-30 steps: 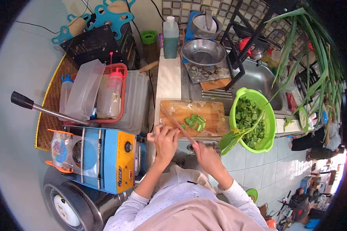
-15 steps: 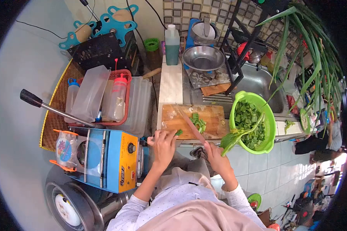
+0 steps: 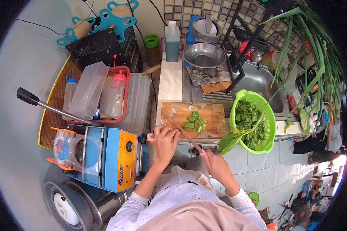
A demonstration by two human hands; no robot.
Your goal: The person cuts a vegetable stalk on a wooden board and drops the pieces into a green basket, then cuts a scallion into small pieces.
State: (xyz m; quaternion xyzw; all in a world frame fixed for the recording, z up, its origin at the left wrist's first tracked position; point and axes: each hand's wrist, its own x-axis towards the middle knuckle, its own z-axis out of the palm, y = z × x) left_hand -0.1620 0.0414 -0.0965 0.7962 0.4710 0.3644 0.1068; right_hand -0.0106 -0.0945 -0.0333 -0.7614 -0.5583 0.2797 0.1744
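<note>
A wooden cutting board (image 3: 212, 111) lies on the counter with several cut pieces of green leaf vegetable (image 3: 196, 120) on it. My right hand (image 3: 216, 164) is closed around the handle of a kitchen knife (image 3: 187, 135). Its blade slants up and left over the board's front edge, the tip near my left fingers. At the board's front left edge, my left hand (image 3: 165, 144) has its fingers curled and pressed together; whatever they hold is hidden. Right of the board, a green colander (image 3: 274, 129) holds chopped greens (image 3: 247, 115), with a whole leaf (image 3: 235, 139) hanging over its rim.
A blue and orange cup sealer (image 3: 113, 161) stands at left, below a red basket (image 3: 124, 109) of bottles. Behind the board are a metal bowl (image 3: 204, 56), a bottle of green liquid (image 3: 172, 44) and the sink (image 3: 258, 79). Long green leaves (image 3: 316, 61) hang at right.
The knife has shifted left and down, its tip now close to my left hand. The cut pieces lie more spread out. The green bit at my left fingertips no longer shows.
</note>
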